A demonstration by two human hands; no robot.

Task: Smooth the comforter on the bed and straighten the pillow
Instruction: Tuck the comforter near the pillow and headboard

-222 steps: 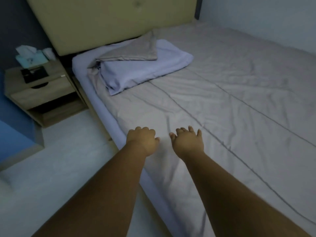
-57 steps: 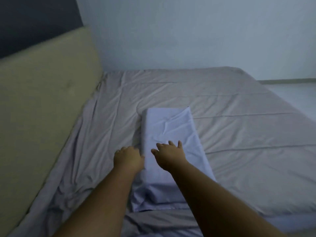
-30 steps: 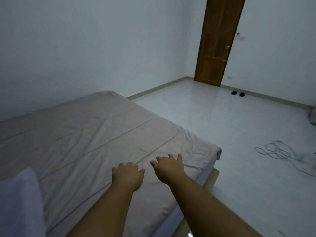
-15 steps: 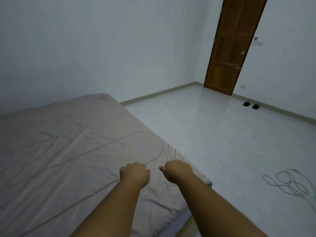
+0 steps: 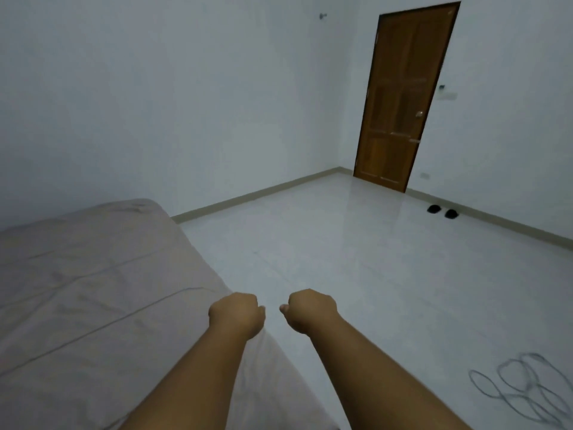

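Note:
The grey-beige comforter [image 5: 93, 290] covers the bed at the left of the view, lying mostly flat with faint creases and seam lines. My left hand [image 5: 237, 313] is curled into a fist over the bed's foot corner, holding nothing that I can see. My right hand [image 5: 310, 310] is also a fist, out over the floor just past the bed's edge, empty. The two fists sit side by side with a small gap between them. The pillow is out of view.
White tiled floor [image 5: 356, 274] stretches to the right of the bed. A brown wooden door [image 5: 403, 97] stands shut in the far corner, with a pair of dark slippers [image 5: 441, 211] near it. A coiled cable [image 5: 524, 389] lies on the floor at the lower right.
The view has swung from the pillow and headboard toward the bed's foot and the door. My hands went from spread fingers to fists, and the right one now hangs past the bed's edge.

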